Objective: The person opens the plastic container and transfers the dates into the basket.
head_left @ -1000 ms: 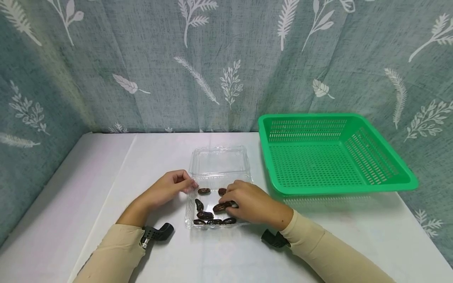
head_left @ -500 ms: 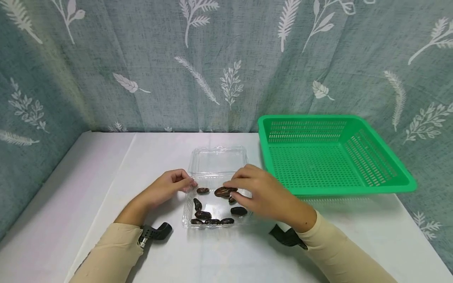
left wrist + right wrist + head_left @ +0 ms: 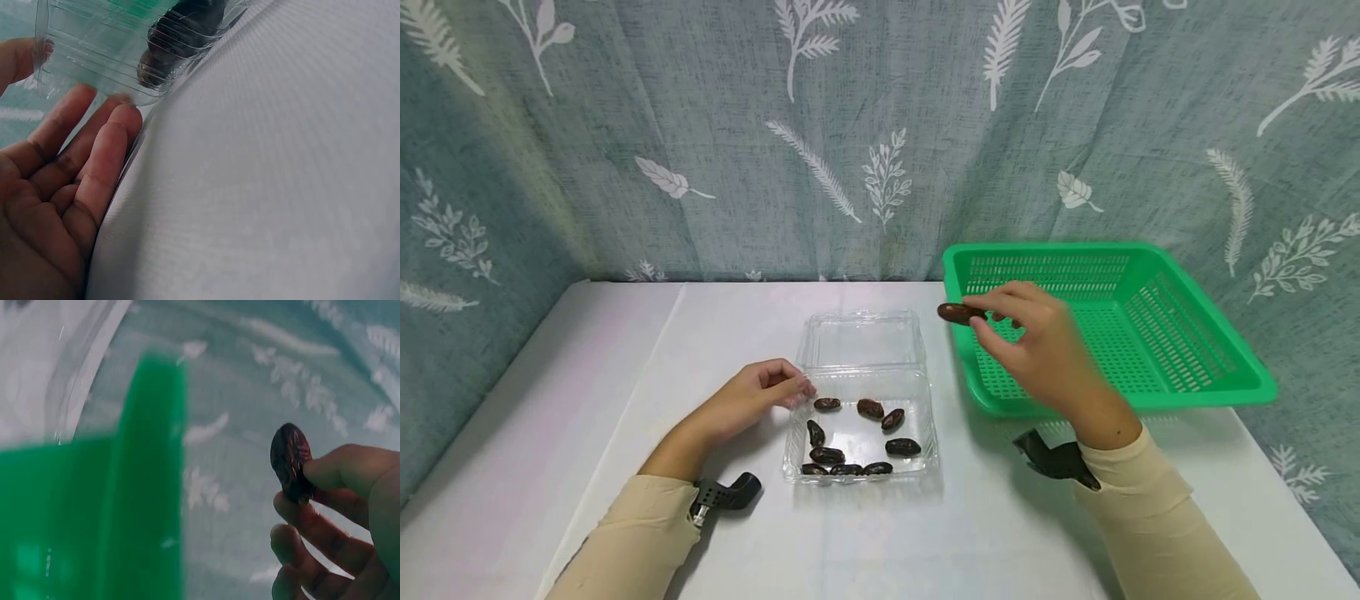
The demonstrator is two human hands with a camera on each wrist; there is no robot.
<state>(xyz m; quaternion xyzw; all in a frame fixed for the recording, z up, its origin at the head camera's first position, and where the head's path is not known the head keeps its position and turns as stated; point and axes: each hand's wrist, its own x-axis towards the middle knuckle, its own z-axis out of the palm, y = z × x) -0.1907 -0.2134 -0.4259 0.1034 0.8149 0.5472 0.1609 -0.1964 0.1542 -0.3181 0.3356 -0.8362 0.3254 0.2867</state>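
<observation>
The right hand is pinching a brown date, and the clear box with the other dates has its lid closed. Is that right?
Not quite: the lid isn't closed. The head view shows it folded open on the far side of the clear box. The other dates are inside, and the right hand is pinching a brown date.

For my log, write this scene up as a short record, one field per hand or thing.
Left hand: holds the left edge of a clear rectangular plastic container
Right hand: pinches a dark brown oval date, raised near a green rectangular perforated plastic basket
Clear plastic lid: open
Other dates: several, inside the container
Basket: right of the container
Surface: white tabletop
Backdrop: grey-green cloth with white leaf print
</observation>
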